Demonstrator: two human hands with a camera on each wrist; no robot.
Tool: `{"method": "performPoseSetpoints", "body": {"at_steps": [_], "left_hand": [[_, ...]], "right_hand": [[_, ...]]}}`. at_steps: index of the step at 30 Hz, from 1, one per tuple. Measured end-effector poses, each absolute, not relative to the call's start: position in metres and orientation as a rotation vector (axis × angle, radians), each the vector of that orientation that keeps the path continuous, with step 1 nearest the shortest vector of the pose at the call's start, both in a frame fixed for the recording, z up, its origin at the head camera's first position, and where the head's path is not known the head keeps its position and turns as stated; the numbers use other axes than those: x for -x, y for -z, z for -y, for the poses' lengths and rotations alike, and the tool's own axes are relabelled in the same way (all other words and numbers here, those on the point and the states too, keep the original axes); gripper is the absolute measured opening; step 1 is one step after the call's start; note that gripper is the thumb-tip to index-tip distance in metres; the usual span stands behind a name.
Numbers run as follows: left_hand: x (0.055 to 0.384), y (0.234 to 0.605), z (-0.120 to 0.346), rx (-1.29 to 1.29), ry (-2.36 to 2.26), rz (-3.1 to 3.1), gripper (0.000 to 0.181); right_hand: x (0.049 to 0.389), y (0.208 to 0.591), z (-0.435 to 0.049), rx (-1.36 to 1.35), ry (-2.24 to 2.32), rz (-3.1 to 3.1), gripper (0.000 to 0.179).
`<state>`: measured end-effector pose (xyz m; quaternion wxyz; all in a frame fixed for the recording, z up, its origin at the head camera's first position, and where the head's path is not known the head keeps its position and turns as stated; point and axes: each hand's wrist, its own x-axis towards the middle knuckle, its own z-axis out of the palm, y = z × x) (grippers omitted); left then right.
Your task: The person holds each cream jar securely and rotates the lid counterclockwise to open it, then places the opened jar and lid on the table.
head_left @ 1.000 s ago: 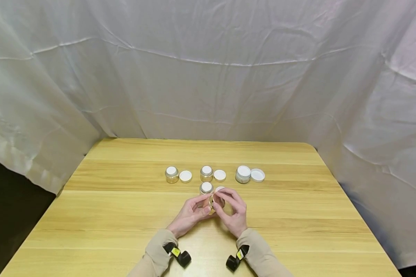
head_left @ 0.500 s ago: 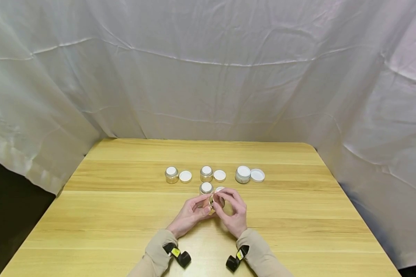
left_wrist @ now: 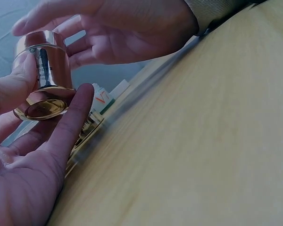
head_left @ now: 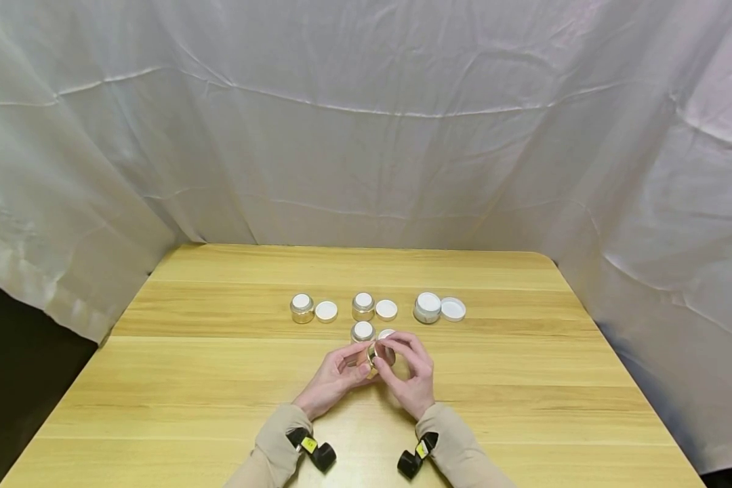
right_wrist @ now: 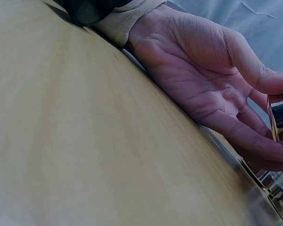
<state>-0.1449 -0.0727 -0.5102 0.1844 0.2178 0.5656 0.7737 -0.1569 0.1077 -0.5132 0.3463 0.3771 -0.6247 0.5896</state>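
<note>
A shiny gold cosmetic jar point(left_wrist: 52, 66), with small dark print on its side, is held tilted above the table between both hands. My left hand point(head_left: 332, 381) grips its body with thumb and fingers. The thumb and fingertips of my right hand point(head_left: 411, 379) pinch the jar's lid end point(head_left: 388, 354). Just beyond the hands stands another gold jar point(head_left: 362, 332) with a white top disc. A white lid point(head_left: 386, 333) beside it is partly hidden by the right fingers.
Farther back on the wooden table point(head_left: 219, 393) stand a left gold jar point(head_left: 301, 309), a middle gold jar point(head_left: 363, 307) and a wider silvery jar point(head_left: 428, 308). Each has a white lid beside it, such as the left lid point(head_left: 326, 311). A grey curtain point(head_left: 366, 169) closes the back.
Hardly anything differs: both hands keep the gold jar in the same place, with at most a slight turn of its lid end. The jars on the table have stayed put.
</note>
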Motion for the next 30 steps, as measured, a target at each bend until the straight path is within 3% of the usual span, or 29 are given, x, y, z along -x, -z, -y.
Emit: {"method": "performPoseSetpoints", "body": {"at_steps": [9, 19, 30], "left_hand": [[0.1456, 0.5109, 0.0732, -0.618, -2.181, -1.575, 0.057], [0.1448, 0.5094, 0.0730, -0.602, -2.180, -1.581, 0.058], [0.1451, 0.5099, 0.0725, -0.618, -2.186, -1.589, 0.056]], "right_hand": [[0.1582, 0.5146, -0.1074, -1.052, -1.562, 1.597, 0.041], [0.1589, 0.5191, -0.1081, -0.941, -1.552, 1.616, 0.034], [0.1570, 0.5149, -0.1076, -1.008, -1.580, 1.612, 0.041]]}}
